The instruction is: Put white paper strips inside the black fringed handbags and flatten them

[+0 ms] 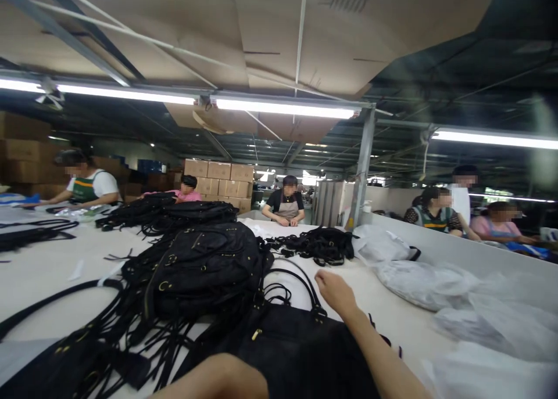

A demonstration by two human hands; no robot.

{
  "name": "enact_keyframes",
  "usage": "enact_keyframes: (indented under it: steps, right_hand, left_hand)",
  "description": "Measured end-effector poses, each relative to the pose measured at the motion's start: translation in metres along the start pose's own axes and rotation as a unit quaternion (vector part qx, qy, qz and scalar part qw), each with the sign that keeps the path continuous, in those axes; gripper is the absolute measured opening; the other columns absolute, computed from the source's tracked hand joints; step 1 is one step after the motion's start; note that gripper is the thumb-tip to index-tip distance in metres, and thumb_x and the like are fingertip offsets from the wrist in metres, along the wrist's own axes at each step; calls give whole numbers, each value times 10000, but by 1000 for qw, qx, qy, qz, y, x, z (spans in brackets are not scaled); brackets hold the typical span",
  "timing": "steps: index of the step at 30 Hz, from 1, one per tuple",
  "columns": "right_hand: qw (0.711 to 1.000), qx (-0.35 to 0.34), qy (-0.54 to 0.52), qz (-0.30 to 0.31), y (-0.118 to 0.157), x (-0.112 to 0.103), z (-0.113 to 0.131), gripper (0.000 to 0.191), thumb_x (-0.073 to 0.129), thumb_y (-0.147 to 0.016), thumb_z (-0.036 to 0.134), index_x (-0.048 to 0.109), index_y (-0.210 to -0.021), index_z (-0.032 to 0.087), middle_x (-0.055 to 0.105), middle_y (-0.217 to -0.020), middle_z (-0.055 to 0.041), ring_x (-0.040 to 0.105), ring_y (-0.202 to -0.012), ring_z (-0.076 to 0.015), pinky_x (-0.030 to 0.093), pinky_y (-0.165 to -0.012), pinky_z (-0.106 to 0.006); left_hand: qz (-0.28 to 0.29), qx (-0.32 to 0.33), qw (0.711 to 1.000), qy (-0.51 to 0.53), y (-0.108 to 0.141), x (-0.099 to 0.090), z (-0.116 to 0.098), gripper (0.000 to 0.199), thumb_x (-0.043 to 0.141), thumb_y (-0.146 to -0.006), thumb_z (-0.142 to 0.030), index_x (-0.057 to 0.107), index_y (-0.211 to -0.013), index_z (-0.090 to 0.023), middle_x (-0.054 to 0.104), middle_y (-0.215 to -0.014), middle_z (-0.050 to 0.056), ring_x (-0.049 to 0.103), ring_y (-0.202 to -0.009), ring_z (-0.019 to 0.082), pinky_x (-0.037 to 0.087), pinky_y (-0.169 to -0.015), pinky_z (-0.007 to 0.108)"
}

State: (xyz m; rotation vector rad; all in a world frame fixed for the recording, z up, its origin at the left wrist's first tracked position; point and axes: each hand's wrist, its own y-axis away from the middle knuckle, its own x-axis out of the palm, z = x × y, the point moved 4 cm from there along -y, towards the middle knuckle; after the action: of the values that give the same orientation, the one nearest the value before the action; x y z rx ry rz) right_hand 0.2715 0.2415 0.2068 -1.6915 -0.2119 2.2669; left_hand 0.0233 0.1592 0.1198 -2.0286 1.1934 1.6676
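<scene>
A black handbag [300, 341] with a gold-coloured zip pull lies right in front of me, its two looped handles standing up at the far side. My right hand [335, 291] is just right of the handles, above the white tabletop, with its fingers curled closed. What they hold, if anything, is hidden. At the bottom edge, my left hand [235, 373] bends over the near part of the handbag; its fingers are out of sight. Left of the handbag, a pile of black bags [209, 265] with gold-coloured fittings and loose straps rises from the table.
White plastic-wrapped bundles [418, 283] line the right side against a low partition [449, 242]. More black bags [318, 245] lie farther back. Several people sit around the tables, one person [285, 204] straight across. Cartons [220, 181] are stacked behind; a metal post [362, 166] stands right of centre.
</scene>
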Motion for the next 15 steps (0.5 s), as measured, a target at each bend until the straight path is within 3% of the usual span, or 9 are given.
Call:
enact_keyframes:
  steps: [3,6,9,11,15]
  right_hand:
    - [999,31,-14,20,7,49,-26,301,376,-936,174,676,-935,189,711,-1025,-139,650,-1015,-266,447,-834,-351]
    - [997,55,-51,23,14,88,-51,303,355,-962,205,653,-917,172,711,-959,-151,658,-976,-271,439,-837,-354]
    - [991,52,-119,22,11,110,-70,359,307,-987,268,648,-922,176,709,-957,-138,651,-988,-276,429,-894,-380]
    - [982,45,-182,24,6,117,-79,386,287,-984,297,651,-1022,175,703,-1063,-125,629,-1069,-265,420,-955,-382]
    - [944,47,-326,35,-3,125,-92,477,290,-925,299,588,-1259,134,629,-1298,-92,568,-1215,-192,401,-1040,-302]
  left_hand:
    - [-44,-38,997,-48,-39,-39,-10,201,597,-834,-264,778,-906,-213,759,-933,66,698,-916,270,544,-802,331]
    - [-130,-119,982,-72,-91,-63,-12,317,454,-959,-242,711,-1083,-106,680,-1164,178,611,-1138,306,475,-968,432]
    - [-178,-199,961,-69,-143,-67,-5,309,498,-996,-338,635,-1165,-119,635,-1225,141,575,-1176,278,438,-1010,505]
    - [-193,-242,949,-54,-173,-64,1,310,556,-975,-386,629,-1148,-139,629,-1216,109,577,-1158,269,443,-1003,520]
    - [-216,-285,934,-1,-212,-59,16,324,608,-948,-364,602,-1187,-146,602,-1235,108,579,-1133,274,472,-970,514]
